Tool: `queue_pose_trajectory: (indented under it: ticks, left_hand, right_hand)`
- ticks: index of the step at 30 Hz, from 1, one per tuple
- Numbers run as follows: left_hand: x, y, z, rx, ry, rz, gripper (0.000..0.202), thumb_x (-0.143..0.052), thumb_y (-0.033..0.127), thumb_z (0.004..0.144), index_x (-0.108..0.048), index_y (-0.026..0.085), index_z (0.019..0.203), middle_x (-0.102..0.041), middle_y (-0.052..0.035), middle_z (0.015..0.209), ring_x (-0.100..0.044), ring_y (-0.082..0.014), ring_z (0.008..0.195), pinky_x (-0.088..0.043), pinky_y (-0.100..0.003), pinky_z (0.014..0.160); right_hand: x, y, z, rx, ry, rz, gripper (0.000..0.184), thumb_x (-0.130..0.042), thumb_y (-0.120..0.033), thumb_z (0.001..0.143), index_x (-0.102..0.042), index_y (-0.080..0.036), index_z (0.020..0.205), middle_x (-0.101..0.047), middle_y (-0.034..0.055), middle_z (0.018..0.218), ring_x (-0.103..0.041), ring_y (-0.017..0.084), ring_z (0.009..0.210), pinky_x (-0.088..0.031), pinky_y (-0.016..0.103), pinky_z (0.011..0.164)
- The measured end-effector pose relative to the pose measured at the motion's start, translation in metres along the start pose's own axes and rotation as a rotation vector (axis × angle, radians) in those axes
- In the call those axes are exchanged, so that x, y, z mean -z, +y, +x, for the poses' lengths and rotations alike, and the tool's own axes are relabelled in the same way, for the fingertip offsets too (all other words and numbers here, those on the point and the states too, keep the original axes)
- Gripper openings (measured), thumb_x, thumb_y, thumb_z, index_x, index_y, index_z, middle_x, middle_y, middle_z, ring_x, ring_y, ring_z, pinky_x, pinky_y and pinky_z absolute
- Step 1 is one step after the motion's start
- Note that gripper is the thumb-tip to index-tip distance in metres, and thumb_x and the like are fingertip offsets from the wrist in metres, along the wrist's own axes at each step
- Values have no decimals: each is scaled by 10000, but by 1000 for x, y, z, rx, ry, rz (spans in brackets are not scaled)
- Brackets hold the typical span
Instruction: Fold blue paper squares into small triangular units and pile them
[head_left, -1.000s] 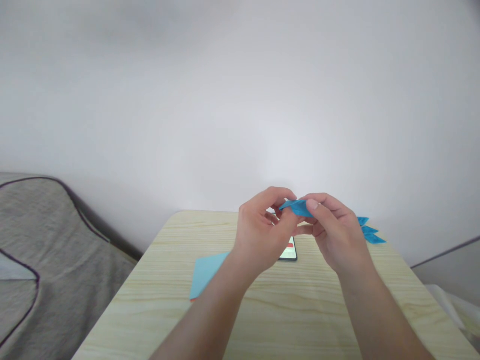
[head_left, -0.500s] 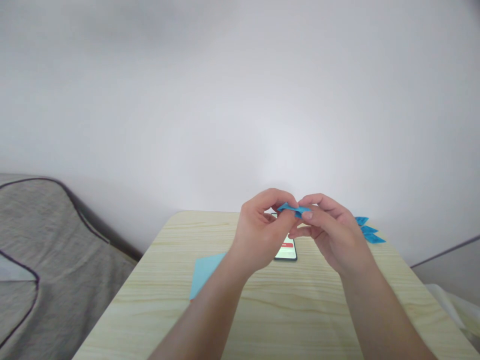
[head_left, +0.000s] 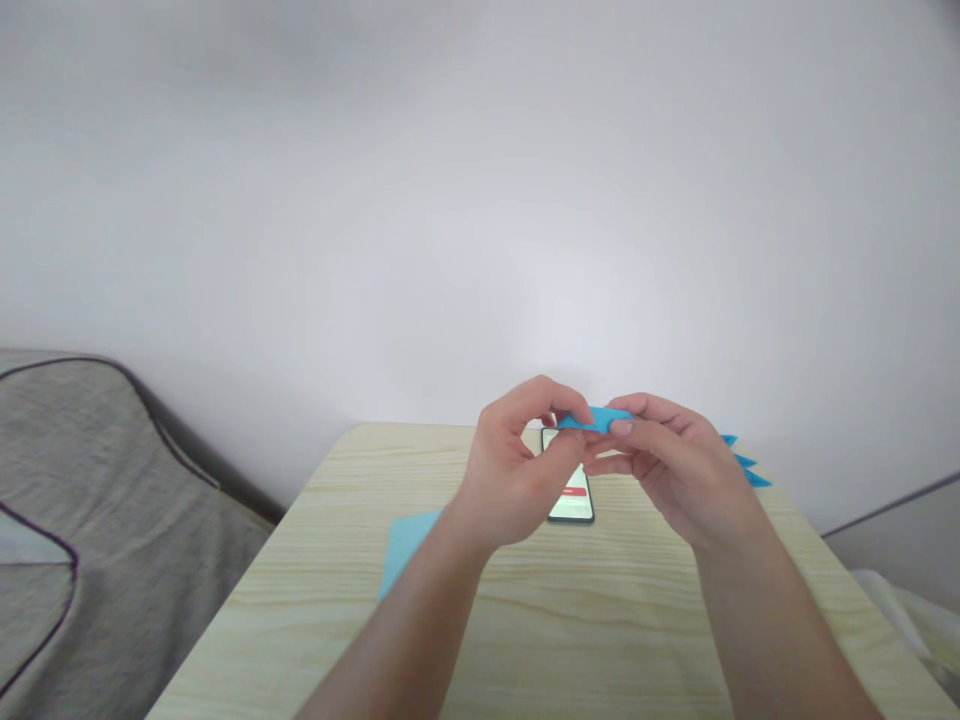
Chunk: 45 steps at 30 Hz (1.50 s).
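A small folded piece of blue paper is held up between both hands, above the far part of the table. My left hand pinches its left end between thumb and index finger. Its right end is gripped by my right hand, the thumb lying on the near face and the other fingers behind. Beneath the hands a phone lies with its screen lit, partly covered by them. Several pointed blue folded paper pieces lie beyond my right hand, which hides part of them.
Light blue paper lies on the wooden table, partly under my left forearm. A white wall rises behind the table. On the left is grey fabric with dark piping.
The folded blue paper has turned so a flatter, wider face shows. My right hand has shifted slightly right, hiding more of the pointed pieces.
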<state>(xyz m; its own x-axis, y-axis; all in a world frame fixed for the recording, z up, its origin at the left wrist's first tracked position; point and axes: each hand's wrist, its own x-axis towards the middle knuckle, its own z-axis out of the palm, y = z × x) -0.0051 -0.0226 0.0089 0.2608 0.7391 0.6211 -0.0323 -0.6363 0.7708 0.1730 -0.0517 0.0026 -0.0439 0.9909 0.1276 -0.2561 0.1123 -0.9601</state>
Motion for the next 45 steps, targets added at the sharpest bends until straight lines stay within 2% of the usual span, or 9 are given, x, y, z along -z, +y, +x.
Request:
queue_pose_trajectory:
  ticks: [6,8,11,17,24,32,37,45]
  left_hand:
    - [9,3,0,-146,-66,78,119,-627,113,872,-671,218,905,-669,-32,892,-618,-178,870,-521,-352,840]
    - [10,3,-1,-147,-45,98,102,-666,162,882,-662,225,962,-670,-34,914,-616,-179,881,-518,-352,847]
    - [9,2,-1,-109,18,116,181,-703,244,899,-643,233,1069,-679,-29,967,-608,-163,886,-503,-334,849]
    - [9,3,2,-86,-48,98,73,-683,276,936,-695,204,928,-678,-18,867,-595,-144,835,-487,-304,794]
    - [12,0,2,-112,-55,28,57,-720,232,910,-712,189,947,-679,-31,888,-602,-148,845,-484,-312,788]
    - [13,-1,2,-260,-47,21,151,-750,90,855,-736,182,974,-711,-35,894,-640,-151,844,-525,-308,796]
    - [13,1,1,-273,-56,52,128,-737,93,870,-735,169,972,-712,-36,894,-648,-141,844,-532,-294,787]
    - [12,3,2,-284,-58,81,108,-734,95,870,-731,167,951,-705,-26,864,-643,-131,816,-525,-282,765]
  right_hand:
    - [-2,-2,-5,193,150,-234,218,-833,-362,795,-758,-233,955,-777,28,842,-741,203,762,-636,367,733]
    - [-6,-6,-9,257,199,-317,216,-840,-361,789,-766,-238,951,-782,29,838,-736,194,750,-624,341,724]
    - [-13,-13,-16,301,230,-419,175,-819,-346,816,-770,-242,949,-785,32,848,-738,196,789,-611,325,736]
    - [-19,-18,-22,356,261,-563,127,-798,-295,839,-777,-251,956,-786,29,900,-734,190,794,-613,329,751]
    - [-16,-16,-22,355,205,-527,121,-797,-266,848,-778,-257,967,-791,31,968,-745,196,877,-613,332,809]
    - [-14,-19,-22,352,190,-477,94,-819,-282,829,-788,-254,913,-792,37,962,-740,206,881,-615,334,772]
    - [-14,-20,-22,355,160,-451,93,-809,-276,840,-787,-253,927,-786,36,972,-727,193,875,-606,315,756]
    - [-15,-21,-22,414,121,-495,71,-772,-237,870,-774,-261,937,-765,21,982,-697,179,912,-578,315,825]
